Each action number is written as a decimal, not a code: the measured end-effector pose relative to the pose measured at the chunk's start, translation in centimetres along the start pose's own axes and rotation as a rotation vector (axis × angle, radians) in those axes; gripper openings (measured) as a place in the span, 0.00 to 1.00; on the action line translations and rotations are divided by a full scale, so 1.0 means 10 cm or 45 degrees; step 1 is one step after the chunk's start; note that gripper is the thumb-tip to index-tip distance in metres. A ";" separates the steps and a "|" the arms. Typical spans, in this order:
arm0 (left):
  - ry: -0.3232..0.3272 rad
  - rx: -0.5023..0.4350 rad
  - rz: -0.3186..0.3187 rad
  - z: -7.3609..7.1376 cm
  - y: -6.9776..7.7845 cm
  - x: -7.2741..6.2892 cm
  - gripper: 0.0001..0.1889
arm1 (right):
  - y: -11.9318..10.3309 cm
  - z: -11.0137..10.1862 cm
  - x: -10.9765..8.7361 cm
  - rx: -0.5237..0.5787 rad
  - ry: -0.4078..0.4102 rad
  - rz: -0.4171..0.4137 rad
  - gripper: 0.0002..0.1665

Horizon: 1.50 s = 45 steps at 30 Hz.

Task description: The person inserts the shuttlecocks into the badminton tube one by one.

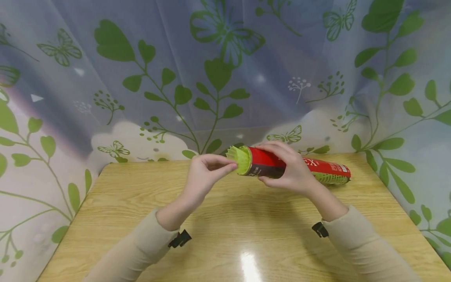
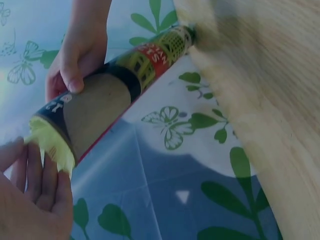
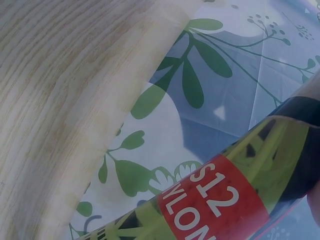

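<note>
A red and black shuttlecock tube [image 1: 325,167] with clear sections lies at a slant over the far part of the table, its mouth toward the left. Yellow shuttlecocks show through its wall, and the label in the right wrist view [image 3: 212,200] reads S12 and NYLON. My right hand [image 1: 294,170] grips the tube around its middle, thumb on the near side. At the mouth, the fluted skirt of a yellow shuttlecock [image 1: 242,159] sticks out. The thumb and fingers of my left hand [image 1: 202,174] pinch the rim of that skirt. Its head is hidden inside the tube.
The wooden table [image 1: 141,196] runs under both arms, with its back edge just beyond the tube. Behind and at both sides hangs a curtain [image 1: 169,117] printed with green leaves and butterflies. Black straps [image 1: 180,238] sit at both wrists.
</note>
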<state>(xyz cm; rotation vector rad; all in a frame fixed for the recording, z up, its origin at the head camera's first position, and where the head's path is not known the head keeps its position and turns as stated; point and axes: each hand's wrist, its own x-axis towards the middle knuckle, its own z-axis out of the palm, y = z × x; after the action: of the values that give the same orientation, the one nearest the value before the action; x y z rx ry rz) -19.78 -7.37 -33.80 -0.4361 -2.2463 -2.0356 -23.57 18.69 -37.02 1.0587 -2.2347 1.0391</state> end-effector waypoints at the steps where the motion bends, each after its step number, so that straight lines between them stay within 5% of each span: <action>1: -0.027 0.028 0.009 -0.02 0.01 0.00 0.07 | 0.00 0.00 0.00 0.001 0.000 -0.002 0.44; 8: -0.127 0.160 0.057 -0.07 0.03 0.03 0.06 | -0.01 0.00 0.00 0.004 -0.001 -0.006 0.44; 21: -0.042 0.252 0.156 -0.03 -0.08 0.07 0.04 | -0.01 0.01 -0.01 0.013 0.005 -0.005 0.44; 45: -0.081 0.258 0.122 0.11 -0.09 0.08 0.05 | 0.00 0.05 -0.03 0.002 -0.013 -0.045 0.43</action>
<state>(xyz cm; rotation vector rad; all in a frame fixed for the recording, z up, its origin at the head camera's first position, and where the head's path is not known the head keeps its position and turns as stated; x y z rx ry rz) -20.62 -6.25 -34.59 -0.5845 -2.3868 -1.7514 -23.40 18.40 -37.51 1.1023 -2.2157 1.0229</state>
